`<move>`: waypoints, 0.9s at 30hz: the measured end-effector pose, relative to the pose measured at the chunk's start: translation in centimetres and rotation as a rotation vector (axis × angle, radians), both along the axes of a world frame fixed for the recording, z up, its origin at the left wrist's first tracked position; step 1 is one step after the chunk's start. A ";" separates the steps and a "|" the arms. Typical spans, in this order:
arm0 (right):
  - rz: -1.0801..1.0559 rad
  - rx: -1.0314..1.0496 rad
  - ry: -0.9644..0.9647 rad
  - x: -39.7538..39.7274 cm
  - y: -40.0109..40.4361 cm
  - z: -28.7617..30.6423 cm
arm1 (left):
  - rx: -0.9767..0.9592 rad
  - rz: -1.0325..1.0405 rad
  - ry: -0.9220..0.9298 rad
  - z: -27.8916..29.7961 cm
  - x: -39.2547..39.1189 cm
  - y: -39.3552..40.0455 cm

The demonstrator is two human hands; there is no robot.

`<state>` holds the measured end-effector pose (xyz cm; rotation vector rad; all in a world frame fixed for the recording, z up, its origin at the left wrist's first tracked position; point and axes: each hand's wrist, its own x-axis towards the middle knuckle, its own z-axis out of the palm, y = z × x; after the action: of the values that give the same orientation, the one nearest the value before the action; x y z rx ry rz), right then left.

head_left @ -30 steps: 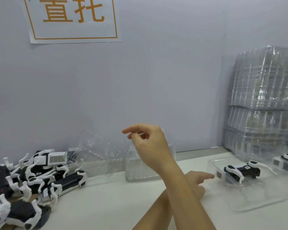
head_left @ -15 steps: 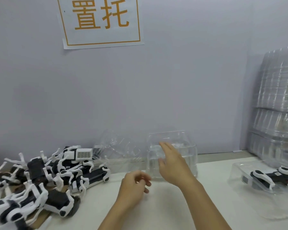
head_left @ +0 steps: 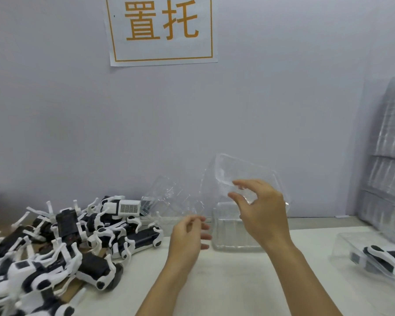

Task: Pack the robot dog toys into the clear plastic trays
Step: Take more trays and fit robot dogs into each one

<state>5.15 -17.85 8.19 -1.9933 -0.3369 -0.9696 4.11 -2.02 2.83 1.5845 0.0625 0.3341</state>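
Pile of black & white robot dog toys point(head_left: 62, 242) covers the left end of the white table point(head_left: 233, 283), legs sticking up every way; one near the back shows a white grille panel point(head_left: 129, 206). Just right of the pile, vs the wall, a loose clear plastic tray point(head_left: 169, 199) leans tilted, hard to read its exact shape. On the wall above hangs a white paper sign point(head_left: 161, 30) w/ orange characters & an orange border.

Left hand point(head_left: 187, 236) is raised just above the table, fingers loosely curled, thumb near fingertips, gripping nothing I can make out; it sits just left of the tray stack point(head_left: 230, 233), which stands at the back of the table, center. Right hand point(head_left: 260, 213) is up over that stack, fingers & thumb curled round the near edge of a lifted clear tray point(head_left: 240, 172), which is tilted, clear of the stack below it.

Far right, on the table, a clear tray point(head_left: 351, 252) holds one packed robot dog point(head_left: 383, 256) lying on its side. Behind it, vs the wall, a tall stack of clear trays point(head_left: 388, 156) rises past the frame edge.
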 end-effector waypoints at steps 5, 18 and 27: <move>0.126 -0.245 0.204 -3.1 0.7 3.9 | -0.334 0.029 0.021 3.8 -0.2 2.9; 0.433 -0.724 0.884 -5.9 4.6 3.1 | 0.473 0.344 0.135 2.8 -0.6 8.8; 0.432 -0.627 0.845 -4.4 3.5 2.8 | 0.986 0.518 0.417 1.1 -1.3 10.1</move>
<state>0.71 -14.35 10.96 -2.5209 -0.5930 0.3277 2.78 8.07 3.97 2.5981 0.7321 0.4635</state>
